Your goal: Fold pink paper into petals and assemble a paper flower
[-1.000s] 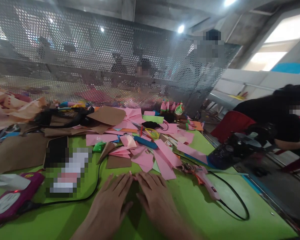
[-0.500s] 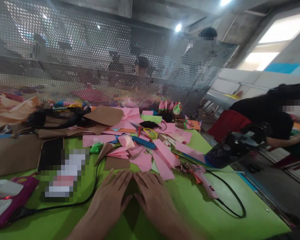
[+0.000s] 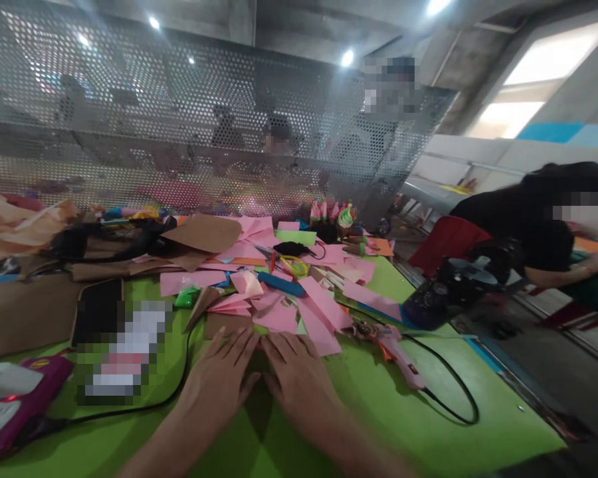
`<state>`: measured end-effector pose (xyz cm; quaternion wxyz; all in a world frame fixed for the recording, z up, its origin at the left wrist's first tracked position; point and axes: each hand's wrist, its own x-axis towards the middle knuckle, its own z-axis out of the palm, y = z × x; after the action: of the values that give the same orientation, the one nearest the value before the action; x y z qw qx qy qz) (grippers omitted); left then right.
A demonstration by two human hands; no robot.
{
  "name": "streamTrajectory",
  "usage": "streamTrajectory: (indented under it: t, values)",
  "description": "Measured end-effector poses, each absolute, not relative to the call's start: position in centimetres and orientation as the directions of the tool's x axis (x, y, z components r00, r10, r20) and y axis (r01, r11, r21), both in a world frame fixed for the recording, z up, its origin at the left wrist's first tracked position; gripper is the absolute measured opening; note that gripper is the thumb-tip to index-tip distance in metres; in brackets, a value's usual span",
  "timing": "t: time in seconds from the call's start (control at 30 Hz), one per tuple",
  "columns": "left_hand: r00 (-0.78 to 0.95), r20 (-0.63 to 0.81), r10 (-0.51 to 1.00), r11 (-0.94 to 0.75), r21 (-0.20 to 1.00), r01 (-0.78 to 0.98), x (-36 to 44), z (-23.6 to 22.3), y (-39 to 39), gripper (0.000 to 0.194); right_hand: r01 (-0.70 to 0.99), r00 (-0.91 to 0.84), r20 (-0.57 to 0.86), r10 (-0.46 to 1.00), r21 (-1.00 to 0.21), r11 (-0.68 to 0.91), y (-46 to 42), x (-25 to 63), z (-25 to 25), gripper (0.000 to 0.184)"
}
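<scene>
My left hand (image 3: 224, 372) and my right hand (image 3: 294, 372) lie side by side, palms down, near the front middle of the green table (image 3: 379, 411). Their fingers are stretched forward, and nothing shows in either hand. The fingertips reach the near edge of a heap of pink paper pieces (image 3: 319, 312) and a brown paper piece (image 3: 229, 326); whether they press on them I cannot tell. Right of my right hand lies a pink glue gun (image 3: 396, 352) with a black cord. A blue stick-shaped thing (image 3: 280, 283) rests on the paper heap.
At left are a dark phone (image 3: 97, 312), a blurred-out flat item (image 3: 129, 348) and a magenta power box (image 3: 27, 405) with a cord. A dark bottle (image 3: 433, 292) stands at right. Behind rises a perforated metal screen (image 3: 179, 133). A person in black (image 3: 523, 219) sits at right.
Both hands have slid slightly forward relative to the paper pieces, still flat. The whole view has shifted a little, so things on the table appear slightly further left.
</scene>
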<state>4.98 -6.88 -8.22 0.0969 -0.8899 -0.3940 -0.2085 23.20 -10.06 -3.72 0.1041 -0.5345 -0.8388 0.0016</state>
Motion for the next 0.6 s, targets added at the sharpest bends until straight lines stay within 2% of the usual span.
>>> streamTrajectory:
  t: [0.2, 0.33, 0.6]
  values:
    - [0.622, 0.44, 0.648, -0.692, -0.003, 0.722, 4.3, -8.6, -7.7, 0.051, 0.885, -0.424, 0.176, 0.888, -0.129, 0.448, -10.7, 23.3, -4.0, 0.049]
    - [0.588, 0.436, 0.681, -0.664, 0.028, 0.747, 5.0, -8.3, -6.6, 0.045, 0.895, -0.418, 0.166, 0.893, -0.092, 0.436, -9.6, 23.2, -3.9, 0.048]
    - [0.629, 0.45, 0.634, -0.682, -0.059, 0.729, 4.3, -8.8, -8.0, 0.052, 0.882, -0.442, 0.18, 0.878, -0.093, 0.463, -10.9, 23.4, -4.1, 0.052]
